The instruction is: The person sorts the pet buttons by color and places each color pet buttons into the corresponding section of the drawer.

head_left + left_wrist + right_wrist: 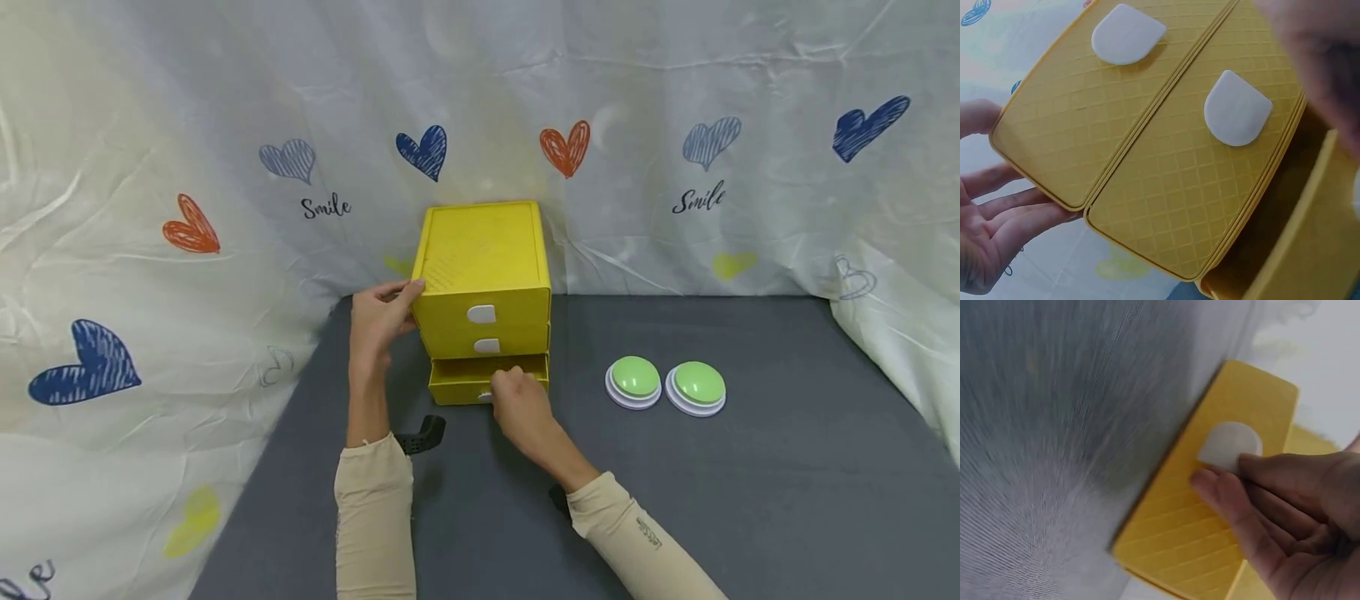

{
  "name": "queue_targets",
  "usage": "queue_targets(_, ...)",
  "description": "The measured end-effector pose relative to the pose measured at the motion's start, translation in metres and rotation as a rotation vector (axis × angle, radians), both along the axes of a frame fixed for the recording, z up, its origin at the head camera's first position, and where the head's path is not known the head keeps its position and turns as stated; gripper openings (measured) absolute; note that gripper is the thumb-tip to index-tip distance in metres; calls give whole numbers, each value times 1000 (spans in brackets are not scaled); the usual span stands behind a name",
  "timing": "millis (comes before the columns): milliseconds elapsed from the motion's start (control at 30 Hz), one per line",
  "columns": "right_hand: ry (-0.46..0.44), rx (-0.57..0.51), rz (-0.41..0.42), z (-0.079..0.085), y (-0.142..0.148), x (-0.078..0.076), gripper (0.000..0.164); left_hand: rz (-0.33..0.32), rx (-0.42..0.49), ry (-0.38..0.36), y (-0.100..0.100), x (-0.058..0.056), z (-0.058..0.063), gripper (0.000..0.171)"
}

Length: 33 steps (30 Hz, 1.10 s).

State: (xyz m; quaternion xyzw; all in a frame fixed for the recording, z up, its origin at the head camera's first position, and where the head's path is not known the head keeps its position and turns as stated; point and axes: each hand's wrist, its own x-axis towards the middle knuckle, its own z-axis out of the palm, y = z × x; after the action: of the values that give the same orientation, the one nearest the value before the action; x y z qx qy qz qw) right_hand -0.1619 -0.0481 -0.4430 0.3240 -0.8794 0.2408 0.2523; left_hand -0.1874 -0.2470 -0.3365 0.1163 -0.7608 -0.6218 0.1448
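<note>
We see right hand (521, 408) pinching rounded white tab (1227, 445) of open bottom drawer (456, 394); left hand (377, 321) gripping edge of boxy yellow cabinet (480, 250), grid-textured fronts, on dark counter (765, 508). Beside: two glossy domed buttons (636, 377). Behind: creased heart-print sheet (495, 58).

Dark grey table (480, 517), yellow drawer unit (484, 275), two green buttons (634, 379) (697, 385) near it

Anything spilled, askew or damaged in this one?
Nothing stands out. The bottom drawer is open, but the right hand pinches its handle, so that looks deliberate. Both green buttons sit upright, and I see no spill or damage.
</note>
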Motion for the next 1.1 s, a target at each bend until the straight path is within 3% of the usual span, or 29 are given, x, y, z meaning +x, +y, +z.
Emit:
queue_targets(133,-24,67,31,7,6,26,53,42,3,4,3,-2,-2,50)
queue_targets(300,-244,152,95,20,10,51,51,80,-18,0,3,-2,-4,49)
queue_targets(500,-567,247,156,37,18,58,31,89,-49,5,3,-4,-6,52)
queue_targets(567,-669,222,186,43,24,57,17,87,-54,0,4,-4,-6,51)
queue_targets(633,-722,168,192,50,32,54,14,86,-59,-3,4,-4,-6,51)
queue_targets(733,-695,70,149,59,47,48,20,87,-63,4,5,-4,-7,51)
queue_targets(867,-606,-6,22,67,67,35,15,95,-60,2,5,-3,-7,51)
queue_targets(1100,-580,-45,-130,70,98,19,16,89,-66,9,6,-3,-9,51)
